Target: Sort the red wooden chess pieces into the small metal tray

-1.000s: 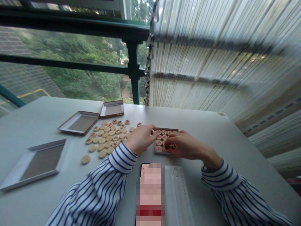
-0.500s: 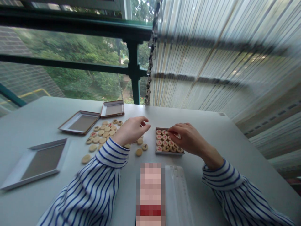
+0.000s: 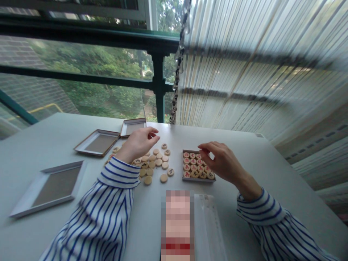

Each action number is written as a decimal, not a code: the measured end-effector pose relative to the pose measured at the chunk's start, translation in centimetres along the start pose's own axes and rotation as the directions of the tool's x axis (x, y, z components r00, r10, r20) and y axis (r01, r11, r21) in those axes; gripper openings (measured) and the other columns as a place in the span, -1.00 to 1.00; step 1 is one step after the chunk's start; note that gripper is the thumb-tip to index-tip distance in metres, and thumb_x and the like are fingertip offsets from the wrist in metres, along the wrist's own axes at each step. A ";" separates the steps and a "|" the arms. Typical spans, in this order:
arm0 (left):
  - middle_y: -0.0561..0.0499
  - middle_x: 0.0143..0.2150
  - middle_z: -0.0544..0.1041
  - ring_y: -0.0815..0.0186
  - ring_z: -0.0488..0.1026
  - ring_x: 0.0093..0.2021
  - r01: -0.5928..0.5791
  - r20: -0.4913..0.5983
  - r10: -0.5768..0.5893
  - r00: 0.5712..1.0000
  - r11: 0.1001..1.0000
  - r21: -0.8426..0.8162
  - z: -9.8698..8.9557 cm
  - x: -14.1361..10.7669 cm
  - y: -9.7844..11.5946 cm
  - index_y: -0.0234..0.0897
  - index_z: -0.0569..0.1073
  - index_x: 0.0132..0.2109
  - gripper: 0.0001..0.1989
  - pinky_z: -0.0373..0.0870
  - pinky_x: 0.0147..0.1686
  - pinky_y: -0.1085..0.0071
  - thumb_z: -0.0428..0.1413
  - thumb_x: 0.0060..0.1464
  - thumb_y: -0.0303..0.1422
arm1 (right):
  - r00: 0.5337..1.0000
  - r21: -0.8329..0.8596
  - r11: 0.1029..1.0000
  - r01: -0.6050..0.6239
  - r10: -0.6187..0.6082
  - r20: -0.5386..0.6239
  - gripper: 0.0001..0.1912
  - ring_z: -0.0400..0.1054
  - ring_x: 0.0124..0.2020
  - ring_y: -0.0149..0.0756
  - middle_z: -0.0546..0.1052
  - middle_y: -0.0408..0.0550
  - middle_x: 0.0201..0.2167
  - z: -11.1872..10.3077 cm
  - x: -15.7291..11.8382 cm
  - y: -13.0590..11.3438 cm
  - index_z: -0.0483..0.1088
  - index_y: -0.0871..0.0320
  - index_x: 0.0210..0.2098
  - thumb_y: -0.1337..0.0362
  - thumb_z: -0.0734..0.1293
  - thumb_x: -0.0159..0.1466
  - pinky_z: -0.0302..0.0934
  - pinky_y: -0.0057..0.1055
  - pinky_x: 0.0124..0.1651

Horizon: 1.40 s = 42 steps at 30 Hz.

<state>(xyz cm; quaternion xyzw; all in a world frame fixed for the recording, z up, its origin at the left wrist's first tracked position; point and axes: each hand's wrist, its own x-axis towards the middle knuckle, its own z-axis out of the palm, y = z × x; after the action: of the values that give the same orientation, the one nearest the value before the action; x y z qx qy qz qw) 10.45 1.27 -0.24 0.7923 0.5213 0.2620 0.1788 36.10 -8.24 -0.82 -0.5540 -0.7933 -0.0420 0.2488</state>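
Observation:
My left hand [image 3: 140, 142] hovers over a spread of loose wooden xiangqi pieces [image 3: 159, 162], with its fingers loosely curved and the thumb apart from them. Nothing shows in its grasp. At the right, my right hand [image 3: 219, 159] is above a small shallow box [image 3: 199, 180]. Its fingers are bent, with a small gap between thumb and forefinger and no piece visible there. Rows of xiangqi pieces [image 3: 193, 161] with red and black characters fill the box; my right hand hides its far right corner. Many loose pieces lie face down, and my left hand and sleeve cover part of them.
Three shallow open box parts lie at the left: a large tray [image 3: 71, 197] nearest, a brown-edged lid [image 3: 78, 144] behind it, and a smaller lid [image 3: 122, 131] farther back. A clear plastic case [image 3: 208, 217] and a blurred-out object [image 3: 178, 224] lie in front.
My left hand has moved left over the loose pieces, uncovering those on the right of the spread. My right hand's fingertips have lifted slightly off the boxed pieces. The view has shifted a little.

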 end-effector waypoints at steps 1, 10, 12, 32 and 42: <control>-0.08 -0.25 0.53 0.28 0.45 -0.28 -0.003 -0.004 0.003 1.000 1.000 0.012 0.0 0.0 -0.2 -0.32 0.44 -0.12 -0.62 0.37 -0.28 0.41 0.00 -0.01 -0.17 | 1.000 0.001 1.000 0.000 0.000 -0.006 -0.79 0.32 -0.33 -0.34 0.49 -0.05 -0.37 0.0 0.0 -0.1 0.39 0.19 -0.23 0.32 0.18 0.21 0.10 -0.37 -0.22; -0.08 -0.18 0.52 0.25 0.44 -0.19 0.058 -0.013 -0.057 0.998 0.982 0.178 -0.2 0.3 -2.5 -0.30 0.42 -0.08 -0.64 0.34 -0.20 0.41 -0.01 0.00 -0.24 | 1.000 -0.003 1.000 0.009 -0.009 -0.006 -0.79 0.33 -0.31 -0.32 0.49 -0.02 -0.35 0.1 0.3 -1.0 0.39 0.19 -0.22 0.31 0.17 0.22 0.12 -0.35 -0.22; -0.07 -0.17 0.52 0.25 0.44 -0.17 0.070 -0.006 -0.070 0.998 0.976 0.205 -0.4 0.4 -3.1 -0.30 0.42 -0.08 -0.65 0.34 -0.20 0.43 -0.01 -0.01 -0.26 | 1.000 0.001 1.000 0.015 -0.015 -0.005 -0.79 0.33 -0.31 -0.31 0.49 -0.01 -0.34 0.1 0.7 -1.4 0.39 0.19 -0.22 0.32 0.16 0.22 0.13 -0.34 -0.21; -0.07 -0.09 0.50 0.23 0.42 -0.08 0.110 -0.010 -0.109 0.994 0.981 0.157 -0.9 0.3 -4.4 -0.27 0.43 -0.07 -0.63 0.31 -0.10 0.41 0.00 -0.01 -0.23 | 0.999 0.051 0.998 0.040 -0.039 -0.007 -0.75 0.34 -0.26 -0.29 0.50 0.00 -0.27 2.2 5.6 -3.7 0.39 0.17 -0.17 0.29 0.16 0.23 0.16 -0.32 -0.18; -0.09 -0.08 0.49 0.21 0.40 -0.06 0.182 -0.081 -0.167 0.983 0.949 0.257 -1.3 0.2 -7.0 -0.26 0.44 -0.09 -0.65 0.29 -0.07 0.40 -0.03 0.02 -0.23 | 0.997 0.004 0.999 0.036 -0.036 0.066 -0.72 0.34 -0.23 -0.26 0.50 0.01 -0.24 3.0 5.6 -2.6 0.37 0.18 -0.12 0.27 0.16 0.23 0.15 -0.28 -0.15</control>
<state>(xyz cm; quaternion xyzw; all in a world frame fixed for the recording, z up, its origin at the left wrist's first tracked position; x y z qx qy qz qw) 4.59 4.22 -3.04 0.7518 0.6244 0.1965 0.0791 31.24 -3.45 -0.39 -0.5402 -0.8112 -0.0271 0.2223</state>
